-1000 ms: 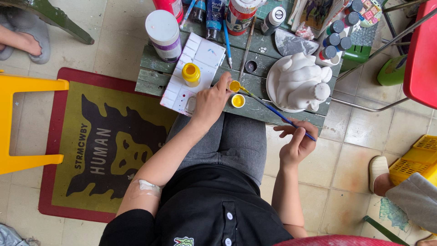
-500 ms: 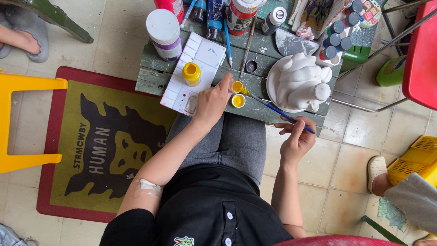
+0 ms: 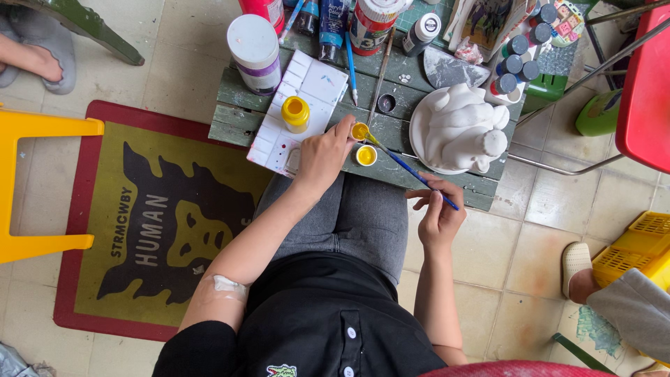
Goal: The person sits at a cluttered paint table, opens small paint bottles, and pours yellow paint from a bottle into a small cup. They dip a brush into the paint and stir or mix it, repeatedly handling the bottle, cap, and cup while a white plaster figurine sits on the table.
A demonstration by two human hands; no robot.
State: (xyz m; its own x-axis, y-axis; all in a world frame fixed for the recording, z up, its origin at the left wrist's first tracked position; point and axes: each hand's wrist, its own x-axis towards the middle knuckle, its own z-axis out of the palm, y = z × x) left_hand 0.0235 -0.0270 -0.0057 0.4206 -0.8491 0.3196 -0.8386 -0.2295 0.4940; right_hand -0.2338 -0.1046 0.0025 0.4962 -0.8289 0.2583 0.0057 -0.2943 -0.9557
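Left hand (image 3: 322,155) steadies a small yellow paint pot (image 3: 359,131) on the green wooden bench (image 3: 391,150); right hand (image 3: 438,213) grips a thin blue paintbrush (image 3: 412,170) dipping in.

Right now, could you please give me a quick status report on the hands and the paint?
Left hand steadying small yellow paint pot. Right hand holding blue brush, tip in that pot. Yellow lid beside it; white figurine unpainted, nothing obstructing.

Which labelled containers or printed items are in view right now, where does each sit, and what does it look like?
Large jar: table's far left corner, cylindrical, white lid, purple label band.
Yellow paint bottle: on the white palette, small, yellow.
Paint tubes: table's far edge, blue printed labels.
Floor mat: left of table, red border, olive field, black figure and lettering.
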